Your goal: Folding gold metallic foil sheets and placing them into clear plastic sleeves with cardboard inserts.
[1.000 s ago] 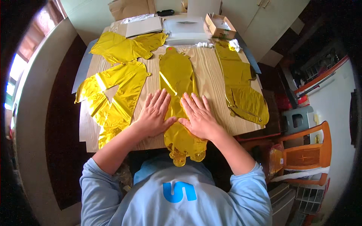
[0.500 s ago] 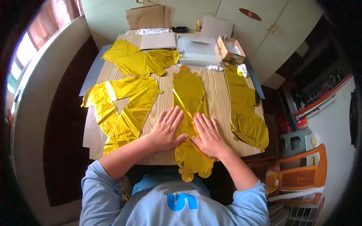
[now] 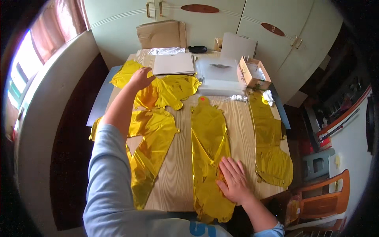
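Observation:
My left hand (image 3: pixel 141 79) is stretched to the far left, above a flat gold foil balloon (image 3: pixel 173 87). Its fingers bend loosely, thumb and forefinger apart, and nothing shows between them. My right hand (image 3: pixel 236 183) lies flat, fingers extended, on the lower right side of a long gold foil balloon (image 3: pixel 207 122) in the middle. That one has a red dot at its far end and diagonal creases; its near end hangs over the table edge. Another gold foil balloon (image 3: pixel 152 138) lies near left, partly hidden by my left forearm. A further one (image 3: pixel 268 138) rests at the right.
Along the back of the wooden table (image 3: pixel 179 185) are grey boards (image 3: pixel 173 63), a clear plastic stack (image 3: pixel 219 77), an open small box (image 3: pixel 256 75) and a black object (image 3: pixel 197 49). Crumpled white material (image 3: pixel 268 97) touches the right balloon. A wooden chair (image 3: pixel 323 189) stands right.
My left hand has left the middle balloon and reached to the far-left one. My right hand stays flat on the middle balloon. The view has shifted, so the table sits lower.

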A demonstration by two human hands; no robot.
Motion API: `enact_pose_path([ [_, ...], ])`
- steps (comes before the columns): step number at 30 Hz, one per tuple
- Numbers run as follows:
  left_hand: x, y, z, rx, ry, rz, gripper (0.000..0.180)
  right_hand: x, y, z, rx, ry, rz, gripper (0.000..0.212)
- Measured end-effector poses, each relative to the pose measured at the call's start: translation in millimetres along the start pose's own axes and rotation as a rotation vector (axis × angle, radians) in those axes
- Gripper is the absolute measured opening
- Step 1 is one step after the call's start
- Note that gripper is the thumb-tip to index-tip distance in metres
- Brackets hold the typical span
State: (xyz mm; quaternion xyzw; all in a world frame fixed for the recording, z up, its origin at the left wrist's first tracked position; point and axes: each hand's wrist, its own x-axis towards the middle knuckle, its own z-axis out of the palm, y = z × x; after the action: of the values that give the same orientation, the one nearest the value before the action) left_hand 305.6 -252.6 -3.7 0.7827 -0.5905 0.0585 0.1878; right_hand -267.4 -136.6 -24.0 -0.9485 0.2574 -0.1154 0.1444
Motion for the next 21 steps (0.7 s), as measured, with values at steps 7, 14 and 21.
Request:
enact_pose_path([
  [7, 59.4, 5.3, 52.9, 0.295, -0.012, 0.072, 0.075, 0.1, 1.5, -3.4, 0.058, -0.028, 0.041, 0.064],
  [14, 63.4, 9.2, 77.5, 0.452, -0.068, 0.314, 0.029, 4.6, 1.3, -6.8, 0.021, -0.041, 0.045, 0.063],
  [21, 68.2, 17.8, 51.9, 0.335, -0.216, 0.239, 0.022, 5.0, 0.8, -5.6, 0.020, -0.041, 0.043, 0.062],
])
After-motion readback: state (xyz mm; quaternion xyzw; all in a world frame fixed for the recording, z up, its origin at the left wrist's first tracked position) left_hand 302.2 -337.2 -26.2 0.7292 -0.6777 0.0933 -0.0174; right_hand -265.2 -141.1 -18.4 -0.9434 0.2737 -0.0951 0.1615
